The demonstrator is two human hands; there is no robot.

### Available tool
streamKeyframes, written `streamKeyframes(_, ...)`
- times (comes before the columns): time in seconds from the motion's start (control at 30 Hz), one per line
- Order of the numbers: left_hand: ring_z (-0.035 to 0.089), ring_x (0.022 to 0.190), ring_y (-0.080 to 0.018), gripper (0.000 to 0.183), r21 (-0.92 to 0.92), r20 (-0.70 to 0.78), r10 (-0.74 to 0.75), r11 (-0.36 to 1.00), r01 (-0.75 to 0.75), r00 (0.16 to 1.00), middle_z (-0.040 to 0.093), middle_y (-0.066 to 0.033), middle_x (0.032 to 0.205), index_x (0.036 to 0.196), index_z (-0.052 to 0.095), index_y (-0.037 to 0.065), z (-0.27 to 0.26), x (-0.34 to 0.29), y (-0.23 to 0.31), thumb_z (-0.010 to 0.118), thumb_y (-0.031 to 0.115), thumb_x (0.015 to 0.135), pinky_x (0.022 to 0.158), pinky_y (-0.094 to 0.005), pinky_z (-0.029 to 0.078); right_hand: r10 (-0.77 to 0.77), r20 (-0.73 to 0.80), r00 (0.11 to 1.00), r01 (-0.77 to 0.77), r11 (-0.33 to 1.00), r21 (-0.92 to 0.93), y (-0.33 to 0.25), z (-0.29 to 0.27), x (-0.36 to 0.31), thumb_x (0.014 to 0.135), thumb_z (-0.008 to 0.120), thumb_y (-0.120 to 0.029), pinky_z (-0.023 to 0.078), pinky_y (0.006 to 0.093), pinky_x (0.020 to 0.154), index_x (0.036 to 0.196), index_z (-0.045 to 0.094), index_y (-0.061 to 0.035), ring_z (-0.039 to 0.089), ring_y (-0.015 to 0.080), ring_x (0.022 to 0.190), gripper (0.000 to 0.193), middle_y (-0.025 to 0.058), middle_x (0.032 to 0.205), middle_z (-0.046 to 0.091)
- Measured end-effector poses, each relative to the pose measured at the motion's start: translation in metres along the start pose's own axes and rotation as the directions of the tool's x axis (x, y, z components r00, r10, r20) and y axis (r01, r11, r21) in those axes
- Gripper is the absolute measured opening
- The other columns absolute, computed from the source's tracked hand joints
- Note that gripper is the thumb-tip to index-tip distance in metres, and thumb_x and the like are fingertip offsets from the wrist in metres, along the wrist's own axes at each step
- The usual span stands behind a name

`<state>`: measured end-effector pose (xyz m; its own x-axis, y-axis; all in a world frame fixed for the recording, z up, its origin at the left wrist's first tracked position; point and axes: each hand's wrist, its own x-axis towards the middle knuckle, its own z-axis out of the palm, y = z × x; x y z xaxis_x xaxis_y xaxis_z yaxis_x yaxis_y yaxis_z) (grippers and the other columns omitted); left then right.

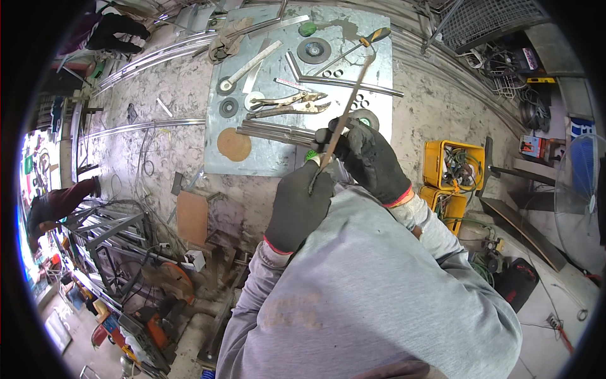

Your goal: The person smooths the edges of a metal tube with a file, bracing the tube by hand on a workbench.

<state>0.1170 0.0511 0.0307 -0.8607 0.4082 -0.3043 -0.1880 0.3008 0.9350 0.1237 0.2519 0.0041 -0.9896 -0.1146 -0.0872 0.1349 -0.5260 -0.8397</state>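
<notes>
My left hand [300, 205], in a black glove, is closed round the lower end of a long, thin brown bar [347, 107]. The bar slants up and away to the right over the table. My right hand [371, 155], also gloved in black, is beside the bar with its fingers curled together. A small pale piece shows at its fingertips; what exactly it grips is partly hidden. Steel tubes [271, 131] lie on the metal-topped table [221, 161] just beyond my hands. Past them rest long-jawed locking pliers [290, 104].
On the table are a grinding disc [314, 50], a brown round disc [233, 144], a bent tube [341, 82] and a yellow-and-black handled tool [375, 36]. Yellow crates [454, 165] of cables stand at the right, near a fan [581, 189]. Metal frames [113, 237] crowd the left. Another person's leg [72, 196] shows there.
</notes>
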Motion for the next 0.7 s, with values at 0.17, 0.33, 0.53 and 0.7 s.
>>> streamKeyframes(0.17, 0.069, 0.070, -0.0413, 0.018, 0.301, -0.049, 0.205, 0.936, -0.182, 0.977, 0.067, -0.0214, 0.079, 0.102, 0.067, 0.002, 0.012, 0.004, 0.027, 0.067, 0.020, 0.103, 0.060, -0.0488, 0.051, -0.046, -0.076, 0.996, 0.023, 0.960, -0.278, -0.001, -0.002, -0.005, 0.115, 0.057, -0.036, 0.053, 0.0313, 0.096, 0.141, 0.061, 0.0009, 0.065, 0.0164, 0.109, 0.045, 0.0075, 0.123, 0.070)
streamKeyframes(0.33, 0.070, 0.069, -0.0395, 0.019, 0.525, -0.097, 0.320, 0.821, -0.225, 0.942, 0.067, -0.0190, 0.076, 0.106, 0.068, 0.003, 0.018, 0.000, 0.025, 0.070, 0.021, 0.101, 0.061, -0.0495, 0.053, 0.018, -0.067, 0.998, -0.033, 0.971, -0.237, 0.005, -0.007, -0.008, 0.114, 0.059, -0.033, 0.053, 0.0313, 0.100, 0.144, 0.058, 0.0011, 0.064, 0.0158, 0.114, 0.045, 0.0092, 0.130, 0.067)
streamKeyframes(0.53, 0.070, 0.066, -0.0362, 0.023, 0.572, -0.099, 0.455, 0.754, -0.323, 0.885, 0.068, -0.0162, 0.075, 0.112, 0.068, 0.002, 0.018, 0.002, 0.030, 0.073, 0.022, 0.101, 0.059, -0.0470, 0.053, -0.023, -0.024, 0.999, 0.025, 0.993, 0.112, 0.006, -0.006, -0.009, 0.114, 0.060, -0.030, 0.053, 0.0322, 0.102, 0.142, 0.057, 0.0016, 0.064, 0.0172, 0.120, 0.043, 0.0099, 0.132, 0.065)
streamKeyframes(0.7, 0.070, 0.063, -0.0349, 0.026, 0.541, -0.087, 0.467, 0.764, -0.351, 0.880, 0.068, -0.0155, 0.075, 0.118, 0.068, 0.002, 0.015, -0.002, 0.028, 0.073, 0.020, 0.101, 0.057, -0.0461, 0.053, -0.066, -0.035, 0.997, 0.047, 0.916, -0.398, 0.003, -0.017, -0.008, 0.109, 0.063, -0.012, 0.053, 0.0366, 0.104, 0.139, 0.060, -0.0010, 0.065, 0.0246, 0.120, 0.032, 0.0126, 0.134, 0.065)
